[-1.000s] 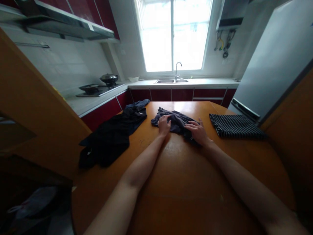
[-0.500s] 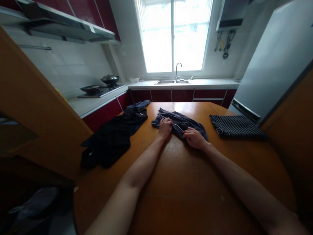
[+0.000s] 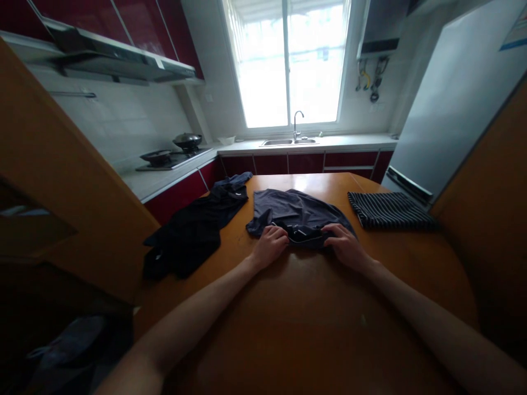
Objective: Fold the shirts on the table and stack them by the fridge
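At the near edge of a dark grey garment [image 3: 298,206], the fingers of the person's left hand [image 3: 269,244] are curled and closed on the cloth. The right hand [image 3: 346,246] has its fingers bent around the same edge, gripping it farther right. Between the two, a black inner part [image 3: 305,236] with a thin white line shows. Neither hand is plainly nearer: both sit just inside the garment's side corners, with a loose bit of cloth out past the left knuckles. From the fingertips, the fabric spreads away toward the window [image 3: 290,71], lying low and wrinkled on the wooden table [image 3: 296,318]; its long axis appears to run side to side, though the slanted view makes that uncertain. Farther left lie black clothes [image 3: 189,230]; to the right, a striped cloth [image 3: 391,209], apart from the garment.
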The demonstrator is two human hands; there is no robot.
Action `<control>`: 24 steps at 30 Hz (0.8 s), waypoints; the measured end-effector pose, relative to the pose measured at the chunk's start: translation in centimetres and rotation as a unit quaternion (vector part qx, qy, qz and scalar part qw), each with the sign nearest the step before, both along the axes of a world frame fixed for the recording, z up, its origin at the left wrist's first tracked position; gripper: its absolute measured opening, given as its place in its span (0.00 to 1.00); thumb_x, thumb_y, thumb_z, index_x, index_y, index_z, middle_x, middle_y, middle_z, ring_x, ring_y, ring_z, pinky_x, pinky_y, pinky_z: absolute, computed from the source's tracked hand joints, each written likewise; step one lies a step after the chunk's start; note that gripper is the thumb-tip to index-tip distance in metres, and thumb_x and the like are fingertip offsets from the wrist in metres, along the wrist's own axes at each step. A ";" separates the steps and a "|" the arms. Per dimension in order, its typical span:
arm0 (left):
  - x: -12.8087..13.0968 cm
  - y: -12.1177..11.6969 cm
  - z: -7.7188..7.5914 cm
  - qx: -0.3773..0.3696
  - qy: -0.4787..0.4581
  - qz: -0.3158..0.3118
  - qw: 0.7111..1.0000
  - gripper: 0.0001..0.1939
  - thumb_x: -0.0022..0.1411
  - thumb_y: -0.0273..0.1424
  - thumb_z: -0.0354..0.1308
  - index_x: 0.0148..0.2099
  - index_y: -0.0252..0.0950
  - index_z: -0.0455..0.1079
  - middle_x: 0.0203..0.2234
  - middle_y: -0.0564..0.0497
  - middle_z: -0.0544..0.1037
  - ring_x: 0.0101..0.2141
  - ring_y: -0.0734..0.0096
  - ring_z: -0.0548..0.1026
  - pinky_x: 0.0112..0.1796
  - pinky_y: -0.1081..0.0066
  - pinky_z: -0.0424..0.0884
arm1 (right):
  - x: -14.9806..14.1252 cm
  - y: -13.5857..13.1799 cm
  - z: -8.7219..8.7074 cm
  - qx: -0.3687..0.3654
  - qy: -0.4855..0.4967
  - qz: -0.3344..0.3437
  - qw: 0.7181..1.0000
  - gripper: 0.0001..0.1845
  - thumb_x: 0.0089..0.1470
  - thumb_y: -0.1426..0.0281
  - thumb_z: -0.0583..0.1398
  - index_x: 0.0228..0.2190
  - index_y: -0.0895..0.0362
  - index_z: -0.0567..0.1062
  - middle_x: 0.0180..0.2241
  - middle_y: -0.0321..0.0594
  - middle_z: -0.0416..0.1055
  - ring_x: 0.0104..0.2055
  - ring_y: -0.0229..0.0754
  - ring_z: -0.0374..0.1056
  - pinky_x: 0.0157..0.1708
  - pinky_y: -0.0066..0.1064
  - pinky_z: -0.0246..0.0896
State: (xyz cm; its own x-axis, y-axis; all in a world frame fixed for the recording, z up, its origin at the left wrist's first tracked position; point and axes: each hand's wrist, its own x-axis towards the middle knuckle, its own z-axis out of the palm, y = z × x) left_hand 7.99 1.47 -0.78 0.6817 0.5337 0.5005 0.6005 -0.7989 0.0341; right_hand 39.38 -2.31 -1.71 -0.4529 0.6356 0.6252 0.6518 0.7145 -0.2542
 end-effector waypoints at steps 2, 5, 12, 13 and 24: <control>-0.9 -1.2 0.2 -0.024 -0.006 -0.008 1.000 0.07 0.70 0.35 0.58 0.41 0.40 0.76 0.43 0.49 0.79 0.48 0.64 0.73 0.55 0.60 0.62 | 0.0 -0.5 0.3 -0.035 0.009 0.020 0.999 0.18 0.48 0.84 0.54 0.27 0.52 0.79 0.51 0.42 0.73 0.55 0.48 0.67 0.56 0.45 0.62; -2.4 -1.1 0.7 -0.027 -0.092 0.062 0.993 0.08 0.70 0.35 0.58 0.48 0.41 0.75 0.47 0.48 0.78 0.51 0.62 0.73 0.56 0.60 0.65 | -0.3 -0.7 0.7 -0.072 0.054 0.009 0.996 0.14 0.51 0.79 0.56 0.30 0.52 0.79 0.49 0.41 0.74 0.53 0.47 0.69 0.55 0.42 0.63; -3.3 1.5 0.8 -0.041 -0.041 0.104 0.993 0.26 0.69 0.24 0.52 0.67 0.42 0.62 0.64 0.47 0.68 0.67 0.59 0.58 0.64 0.52 0.55 | -1.4 -0.2 0.2 -0.030 -0.001 -0.113 0.993 0.19 0.58 0.64 0.62 0.51 0.52 0.77 0.53 0.46 0.73 0.56 0.54 0.65 0.58 0.51 0.57; -3.0 1.5 0.7 -0.042 -0.027 0.097 0.994 0.28 0.68 0.22 0.52 0.68 0.42 0.60 0.64 0.47 0.67 0.67 0.59 0.56 0.65 0.51 0.53 | -1.5 -0.2 0.1 -0.017 -0.025 -0.105 0.994 0.18 0.58 0.65 0.63 0.50 0.51 0.77 0.55 0.45 0.72 0.58 0.55 0.63 0.59 0.52 0.55; -3.3 -0.5 2.6 -0.027 -0.005 0.023 0.999 0.09 0.62 0.23 0.60 0.41 0.41 0.78 0.37 0.50 0.78 0.45 0.61 0.73 0.57 0.56 0.61 | -2.1 -1.6 2.0 -0.009 -0.064 -0.010 0.998 0.12 0.51 0.77 0.63 0.37 0.52 0.80 0.44 0.42 0.74 0.52 0.51 0.64 0.56 0.48 0.55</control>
